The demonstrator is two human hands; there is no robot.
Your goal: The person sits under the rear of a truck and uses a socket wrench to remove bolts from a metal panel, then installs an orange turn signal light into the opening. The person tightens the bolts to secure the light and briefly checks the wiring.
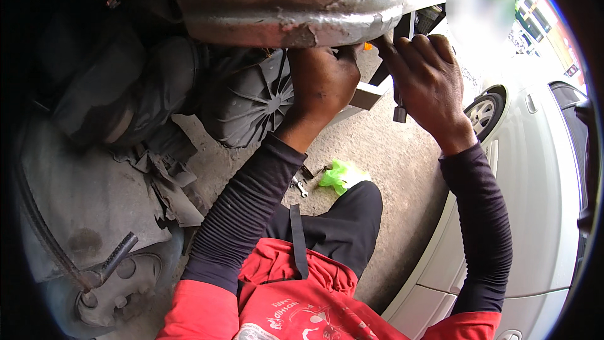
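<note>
reaching up under the chipped grey edge of a metal body (277, 22), the left hand (324, 82) presses against its underside with the fingers curled up out of sight, so whether they pinch anything cannot be told; the right hand (428, 79) is just beside it, fingers pressed together around a dark tool (399, 110) whose lower end hangs below the palm. a ribbed black housing (251, 104) sits just left of the left wrist. on the concrete ground (390, 170) below the hands lie a bright green rag (340, 175) and a small wrench (298, 185) near the person's knee. a white car (535, 176) stands along the right edge
</note>
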